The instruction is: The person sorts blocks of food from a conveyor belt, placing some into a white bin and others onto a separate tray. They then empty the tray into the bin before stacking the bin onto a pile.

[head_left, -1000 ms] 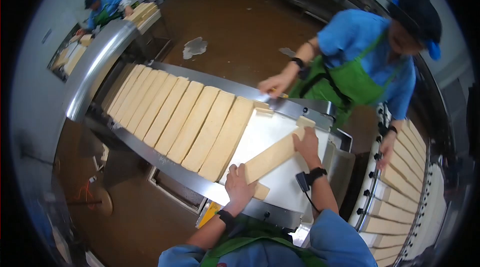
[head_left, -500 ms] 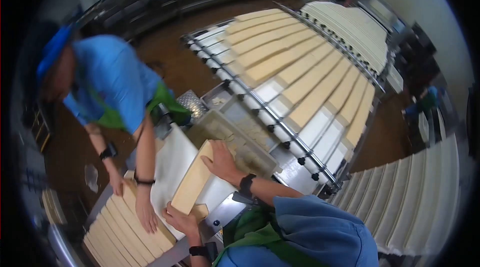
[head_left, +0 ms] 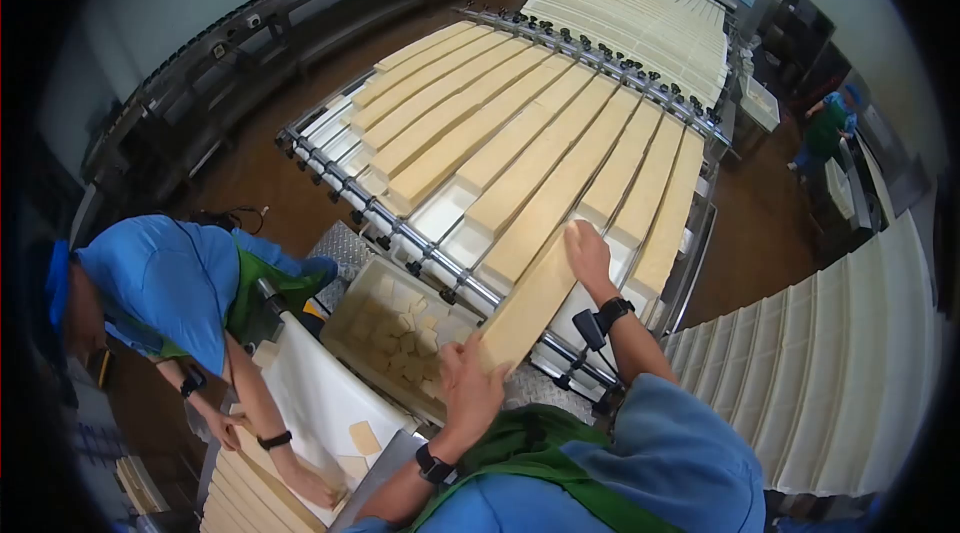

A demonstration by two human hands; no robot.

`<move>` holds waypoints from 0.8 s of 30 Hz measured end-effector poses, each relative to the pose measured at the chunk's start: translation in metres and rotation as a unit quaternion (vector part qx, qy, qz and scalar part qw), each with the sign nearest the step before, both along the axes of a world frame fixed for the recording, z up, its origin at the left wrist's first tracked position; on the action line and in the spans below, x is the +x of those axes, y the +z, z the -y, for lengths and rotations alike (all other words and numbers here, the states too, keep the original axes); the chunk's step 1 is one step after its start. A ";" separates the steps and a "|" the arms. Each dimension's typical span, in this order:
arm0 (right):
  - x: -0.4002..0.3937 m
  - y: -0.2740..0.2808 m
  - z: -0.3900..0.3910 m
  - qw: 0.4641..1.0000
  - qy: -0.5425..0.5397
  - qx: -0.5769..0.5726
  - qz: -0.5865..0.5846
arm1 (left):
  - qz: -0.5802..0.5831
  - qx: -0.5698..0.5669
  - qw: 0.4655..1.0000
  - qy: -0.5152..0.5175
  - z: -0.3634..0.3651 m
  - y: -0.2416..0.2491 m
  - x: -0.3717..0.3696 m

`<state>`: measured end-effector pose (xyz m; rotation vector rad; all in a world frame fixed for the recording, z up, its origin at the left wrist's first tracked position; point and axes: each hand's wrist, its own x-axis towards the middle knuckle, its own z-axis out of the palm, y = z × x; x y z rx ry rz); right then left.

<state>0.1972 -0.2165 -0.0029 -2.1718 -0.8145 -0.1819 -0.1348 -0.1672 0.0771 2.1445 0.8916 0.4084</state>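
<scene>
My left hand (head_left: 470, 391) grips the near end of a long, pale yellow dough strip (head_left: 530, 305), thick like a stack of sheets. Its far end is held by my right hand (head_left: 590, 258), thumb along the top. The strip slants over the chrome rail (head_left: 420, 251) at the near edge of the conveyor. Beyond it, several similar dough strips (head_left: 560, 195) lie side by side in lanes on the white belt.
Below left is a grey bin (head_left: 335, 325) with loose dough pieces (head_left: 405, 333). A co-worker (head_left: 165, 278) leans over a row of dough strips (head_left: 250, 493) beside a white surface (head_left: 300, 378). Ridged white sheeting (head_left: 800, 383) stands at right. Another person (head_left: 828, 128) is far right.
Both my hands have carried the dough strip up and right, from the white surface to the conveyor's near rail. My view has turned towards the conveyor. The co-worker still bends over the row.
</scene>
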 end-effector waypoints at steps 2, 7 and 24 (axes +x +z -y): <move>0.031 -0.025 0.002 0.996 0.031 -0.082 0.018 | -0.002 0.002 0.999 -0.036 0.001 0.000 0.020; 0.037 -0.016 -0.002 0.962 -0.027 -0.156 0.223 | 0.001 -0.002 0.999 -0.053 -0.014 -0.011 0.065; -0.112 0.001 0.047 0.961 0.273 -0.033 -0.002 | 0.080 -0.015 0.982 -0.169 -0.032 -0.013 0.074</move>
